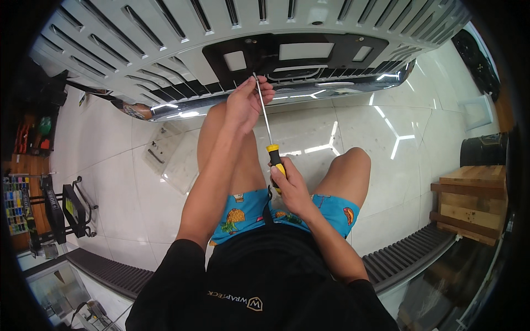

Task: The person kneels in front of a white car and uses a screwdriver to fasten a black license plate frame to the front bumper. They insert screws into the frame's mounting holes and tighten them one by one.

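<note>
My right hand (291, 185) is closed round the black and yellow handle of a long screwdriver (266, 122). Its thin metal shaft points up and away, toward a black plate bracket (359, 62) with rectangular openings. At the shaft's far end, just below the bracket, the fingers of my left hand (248, 102) are pinched round the tip. Whether a small screw sits there too, I cannot make out. The bracket is fixed on a white slatted vehicle panel (182, 47), above a shiny chrome bumper (342, 88).
A clear plastic tray (171, 151) with small dark parts lies on the tiled floor (127, 193) left of my legs. Wooden steps (472, 201) stand at the right. On the left are a black metal-framed stand (72, 207) and a rack of coloured items (16, 204).
</note>
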A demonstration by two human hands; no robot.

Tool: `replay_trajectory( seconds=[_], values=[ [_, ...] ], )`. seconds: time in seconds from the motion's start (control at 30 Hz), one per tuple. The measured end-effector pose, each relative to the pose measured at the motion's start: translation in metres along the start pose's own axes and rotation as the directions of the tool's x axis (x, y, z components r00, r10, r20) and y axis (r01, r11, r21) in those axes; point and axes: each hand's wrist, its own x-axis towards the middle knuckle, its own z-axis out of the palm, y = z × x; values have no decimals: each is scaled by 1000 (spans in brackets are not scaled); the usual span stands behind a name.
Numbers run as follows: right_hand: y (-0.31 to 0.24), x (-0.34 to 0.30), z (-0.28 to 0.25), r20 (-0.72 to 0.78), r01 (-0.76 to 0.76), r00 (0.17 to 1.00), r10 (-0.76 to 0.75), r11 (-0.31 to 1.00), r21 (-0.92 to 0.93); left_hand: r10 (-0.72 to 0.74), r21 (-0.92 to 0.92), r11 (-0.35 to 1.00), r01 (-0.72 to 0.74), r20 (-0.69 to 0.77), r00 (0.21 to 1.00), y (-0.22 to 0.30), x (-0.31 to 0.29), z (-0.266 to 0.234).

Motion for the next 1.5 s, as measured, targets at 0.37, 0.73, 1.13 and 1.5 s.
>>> replay_trajectory(
  seconds=[0.37,0.73,1.13,1.5],
  values=[
    [6,6,12,-34,31,999,-28,995,94,-40,15,999,39,2,999,1,7,-11],
    [-1,9,9,42,-43,999,34,971,236,-17,-56,998,18,28,999,-2,9,-17],
    [16,15,12,85,-87,995,58,917,388,3,-195,981,24,137,991,-12,19,-31],
    [20,24,10,-159,-28,982,105,904,427,17,-178,984,-15,11,1000,-18,24,-26]
  ],
)
